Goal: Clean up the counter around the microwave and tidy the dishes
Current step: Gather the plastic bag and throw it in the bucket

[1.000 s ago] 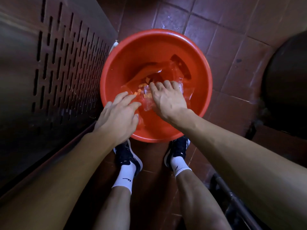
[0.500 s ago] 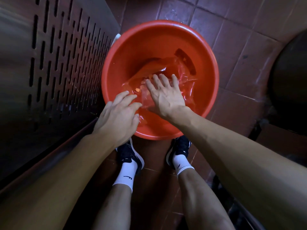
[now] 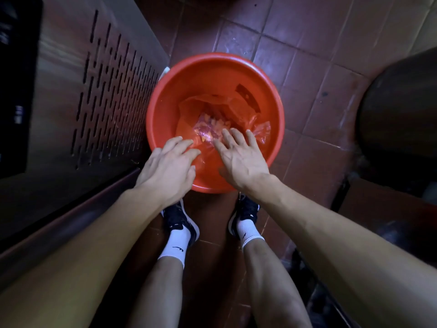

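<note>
A red plastic basin (image 3: 165, 100) stands on the tiled floor just ahead of my feet. Inside it lie a crumpled red plastic bag (image 3: 212, 102) and a clear plastic bag with orange food scraps (image 3: 208, 129). My left hand (image 3: 168, 169) hovers over the basin's near left rim with its fingers straight and spread. My right hand (image 3: 241, 157) is over the near right part, fingers spread and straight, fingertips close to the clear bag. Neither hand holds anything.
A stainless steel cabinet with slotted vents (image 3: 106, 95) runs along the left, close to the basin. A dark round object (image 3: 402, 124) sits at the right. Brown floor tiles (image 3: 295, 43) lie beyond the basin. My black shoes (image 3: 179, 218) stand right behind it.
My right hand has let go of the clear bag and drawn back toward me with its fingers spread. The bag now lies in the basin. My view has risen, away from the basin.
</note>
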A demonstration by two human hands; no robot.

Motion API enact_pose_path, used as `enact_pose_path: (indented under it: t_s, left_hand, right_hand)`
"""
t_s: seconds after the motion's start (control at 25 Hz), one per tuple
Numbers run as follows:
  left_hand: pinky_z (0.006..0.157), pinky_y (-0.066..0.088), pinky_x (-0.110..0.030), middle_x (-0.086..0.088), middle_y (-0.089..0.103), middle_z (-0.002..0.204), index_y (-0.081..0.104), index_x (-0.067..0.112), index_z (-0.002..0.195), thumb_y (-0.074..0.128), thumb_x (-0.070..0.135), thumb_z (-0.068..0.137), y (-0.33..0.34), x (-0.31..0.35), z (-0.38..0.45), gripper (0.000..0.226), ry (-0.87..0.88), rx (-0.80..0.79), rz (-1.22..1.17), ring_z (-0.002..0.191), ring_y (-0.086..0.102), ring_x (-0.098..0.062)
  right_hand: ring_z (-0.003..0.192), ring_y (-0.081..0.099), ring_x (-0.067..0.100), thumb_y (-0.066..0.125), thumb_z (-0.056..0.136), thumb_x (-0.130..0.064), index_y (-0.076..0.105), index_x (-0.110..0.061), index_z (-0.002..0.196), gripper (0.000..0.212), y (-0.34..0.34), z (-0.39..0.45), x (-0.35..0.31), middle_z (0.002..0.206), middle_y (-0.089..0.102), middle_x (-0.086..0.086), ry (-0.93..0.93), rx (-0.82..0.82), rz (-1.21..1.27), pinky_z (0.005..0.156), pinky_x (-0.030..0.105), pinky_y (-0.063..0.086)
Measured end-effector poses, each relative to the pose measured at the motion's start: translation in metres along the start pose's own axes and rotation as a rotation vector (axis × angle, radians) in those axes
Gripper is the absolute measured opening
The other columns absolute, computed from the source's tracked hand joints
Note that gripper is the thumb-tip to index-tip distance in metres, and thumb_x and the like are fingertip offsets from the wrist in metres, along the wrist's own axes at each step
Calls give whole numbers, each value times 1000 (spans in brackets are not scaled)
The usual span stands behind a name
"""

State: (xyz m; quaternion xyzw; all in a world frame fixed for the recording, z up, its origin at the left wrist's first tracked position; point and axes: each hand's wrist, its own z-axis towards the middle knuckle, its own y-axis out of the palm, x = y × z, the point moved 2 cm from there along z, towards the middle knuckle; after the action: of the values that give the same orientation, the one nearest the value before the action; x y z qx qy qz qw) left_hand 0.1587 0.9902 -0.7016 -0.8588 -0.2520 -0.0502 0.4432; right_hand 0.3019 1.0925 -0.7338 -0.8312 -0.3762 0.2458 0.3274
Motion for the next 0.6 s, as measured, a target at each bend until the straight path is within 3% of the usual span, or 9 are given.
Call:
enact_pose_path:
  t_s: [0.2,0.36,0.6]
  left_hand:
    - [111,29,-42,7,33,157,47,28,143,42,40,101,-32,23,-32,44,-51,-9,5,148,19,-15]
    - [109,32,-44,4,39,154,46,24,145,47,40,100,-79,43,-68,48,-92,-11,-25,145,27,-18]
    - [111,34,-46,2,44,151,42,23,147,45,44,100,-162,87,-143,52,-195,9,-65,141,34,-21]
  right_hand:
    - [149,16,32,45,98,-27,18,-18,156,65,-42,-55,1,164,16,12,-18,-17,-3,119,55,16]
    - [138,35,34,49,96,-29,32,-19,149,56,-99,-98,8,159,28,10,9,1,36,110,50,33]
    - [135,40,36,57,92,-36,40,-19,145,58,-186,-178,-3,155,36,10,15,-29,106,105,48,36]
